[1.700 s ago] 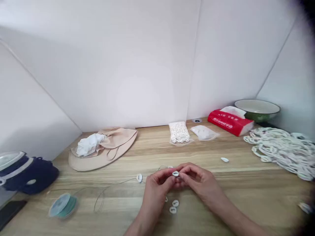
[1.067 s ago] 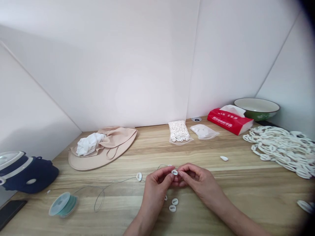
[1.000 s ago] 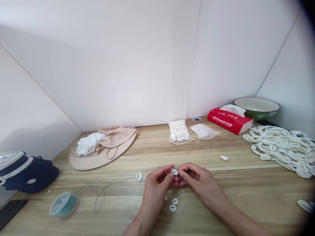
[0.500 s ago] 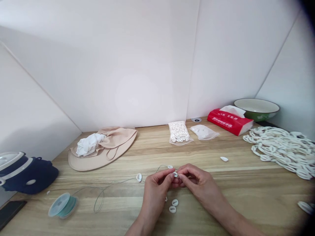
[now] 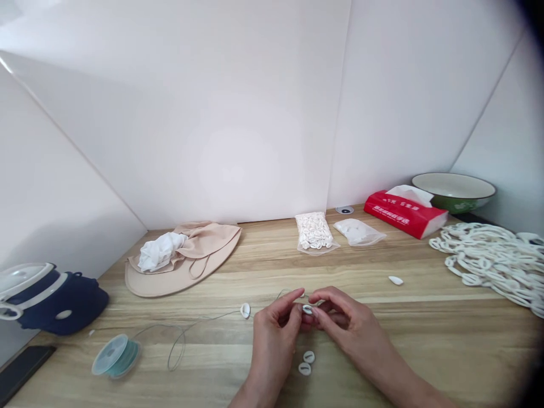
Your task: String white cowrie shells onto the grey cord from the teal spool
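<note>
A small white cowrie shell (image 5: 307, 309) is pinched between the fingertips of both hands, low in the middle of the view. My left hand (image 5: 274, 334) grips it from the left, its index finger raised off it. My right hand (image 5: 355, 326) is closed at its right edge, the thumb tip touching it. A thin grey-green thread (image 5: 212, 317) runs from a spool (image 5: 117, 356) toward my left hand, passing a threaded shell (image 5: 245, 310). Fingers hide how the thread meets the held shell. Two loose cowrie shells (image 5: 306, 363) lie below my hands.
Along the back are a beige sun hat (image 5: 170, 286), a bag of shells (image 5: 314, 232), another clear bag (image 5: 359, 232), a red tissue pack (image 5: 403, 215) and a green bowl (image 5: 453, 190). Strung shells (image 5: 493, 260) pile up right. A dark blue bag (image 5: 72, 303) and black phone-like slab (image 5: 25, 371) stand left.
The camera has turned slightly left, so everything sits farther right. My left index finger has lifted off the held shell, and my right thumb has come onto its edge.
</note>
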`<state>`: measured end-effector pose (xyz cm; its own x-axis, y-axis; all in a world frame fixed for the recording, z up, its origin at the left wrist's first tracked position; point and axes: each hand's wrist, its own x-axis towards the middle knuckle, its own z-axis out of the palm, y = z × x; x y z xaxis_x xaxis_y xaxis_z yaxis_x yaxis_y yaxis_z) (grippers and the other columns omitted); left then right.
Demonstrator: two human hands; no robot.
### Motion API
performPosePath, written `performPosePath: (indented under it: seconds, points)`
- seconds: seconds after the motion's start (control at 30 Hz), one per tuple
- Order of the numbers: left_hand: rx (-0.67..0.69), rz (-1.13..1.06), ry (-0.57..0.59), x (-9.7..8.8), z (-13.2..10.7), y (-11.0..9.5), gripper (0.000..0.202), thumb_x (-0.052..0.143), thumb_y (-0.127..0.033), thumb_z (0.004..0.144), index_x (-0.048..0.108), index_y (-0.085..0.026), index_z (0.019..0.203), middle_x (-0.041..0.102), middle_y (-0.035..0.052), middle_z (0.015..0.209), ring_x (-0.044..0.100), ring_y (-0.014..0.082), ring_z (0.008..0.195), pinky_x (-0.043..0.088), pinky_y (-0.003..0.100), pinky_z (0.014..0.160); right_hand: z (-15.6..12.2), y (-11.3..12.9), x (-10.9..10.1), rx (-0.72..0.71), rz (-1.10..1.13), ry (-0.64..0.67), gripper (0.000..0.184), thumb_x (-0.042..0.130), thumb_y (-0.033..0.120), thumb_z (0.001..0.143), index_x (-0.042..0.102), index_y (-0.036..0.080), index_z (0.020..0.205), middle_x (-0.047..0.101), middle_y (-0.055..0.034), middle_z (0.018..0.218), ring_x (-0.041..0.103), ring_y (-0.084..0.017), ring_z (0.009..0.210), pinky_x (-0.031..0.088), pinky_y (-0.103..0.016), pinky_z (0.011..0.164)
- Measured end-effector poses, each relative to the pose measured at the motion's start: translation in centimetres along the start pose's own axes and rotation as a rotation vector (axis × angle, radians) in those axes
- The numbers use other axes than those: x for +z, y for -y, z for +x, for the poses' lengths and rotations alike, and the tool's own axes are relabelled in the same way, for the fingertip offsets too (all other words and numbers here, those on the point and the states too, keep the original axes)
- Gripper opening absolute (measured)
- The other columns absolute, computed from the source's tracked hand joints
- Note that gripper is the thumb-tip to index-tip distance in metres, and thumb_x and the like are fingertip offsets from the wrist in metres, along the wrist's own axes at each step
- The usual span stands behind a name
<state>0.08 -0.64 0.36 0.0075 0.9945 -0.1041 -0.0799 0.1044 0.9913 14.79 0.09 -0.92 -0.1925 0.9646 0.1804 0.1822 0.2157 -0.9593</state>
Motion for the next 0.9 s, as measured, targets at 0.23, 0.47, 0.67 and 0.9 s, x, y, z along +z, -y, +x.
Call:
performPosePath:
  seconds: [0.23,0.47,0.67,0.9]
  points:
    - [0.013,0.028,0.009,0.07,-0.29,0.01,0.045,0.061,-0.025,0.08,0.059,-0.013,0.123,0.074,0.0035,0.075,0.067,0.0183,0.069,0.056,0.032,0.073,-0.23,0.19,-0.01,-0.104,-0.176,0.026,0.007,0.055,0.017,0.084,0.06,0.022,0.086,0.061,-0.0031,0.087,0.062,-0.018,0.076,0.051,-0.03,0.07]
    - [0.005,0.006,-0.03,-0.28,-0.21,-0.04,0.05,0.063,-0.029,0.079,0.057,-0.012,0.125,0.075,0.0054,0.08,0.068,0.0188,0.074,0.055,0.031,0.074,-0.23,0.12,-0.03,-0.056,-0.162,0.031,0.008,0.052,0.017,0.085,0.058,0.022,0.087,0.063,-0.0017,0.084,0.063,-0.016,0.072,0.051,-0.028,0.065]
    - [-0.094,-0.126,-0.053,-0.08,0.08,-0.28,0.058,0.071,-0.032,0.07,0.059,-0.008,0.121,0.074,0.0064,0.074,0.069,0.0194,0.069,0.057,0.032,0.07,-0.29,0.08,0.11,-0.042,-0.138,0.024,0.004,0.055,0.02,0.085,0.057,0.023,0.086,0.064,-0.0011,0.084,0.063,-0.016,0.072,0.051,-0.027,0.065]
    - [-0.064,-0.094,-0.026,-0.05,0.05,-0.13,0.052,0.069,-0.029,0.073,0.061,-0.01,0.12,0.075,0.0049,0.075,0.069,0.0186,0.069,0.056,0.031,0.071,-0.2,-0.14,0.33,-0.048,-0.11,0.011,0.006,0.055,0.022,0.085,0.06,0.023,0.081,0.062,-0.0012,0.08,0.062,-0.017,0.073,0.049,-0.028,0.064]
